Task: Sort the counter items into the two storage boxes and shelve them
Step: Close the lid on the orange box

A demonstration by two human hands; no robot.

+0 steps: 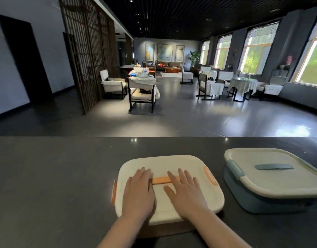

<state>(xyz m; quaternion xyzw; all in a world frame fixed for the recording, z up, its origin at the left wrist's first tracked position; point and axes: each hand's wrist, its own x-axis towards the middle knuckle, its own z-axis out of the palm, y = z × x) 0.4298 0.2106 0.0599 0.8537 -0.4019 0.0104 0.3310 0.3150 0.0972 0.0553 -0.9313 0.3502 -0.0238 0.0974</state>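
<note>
Both the left hand (138, 192) and right hand (185, 191) press flat, fingers straight, gripping nothing, on the orange box (169, 188), whose rigid, smooth lid looks best lifted by its centre handle (161, 180).

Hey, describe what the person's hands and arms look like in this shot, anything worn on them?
Both the left hand and the right hand are bare, with no gloves, rings, watch or bracelet visible. The forearms are also uncovered all the way to the bottom edge of the picture, so no sleeves show. Fingernails look short and unpainted.
</note>
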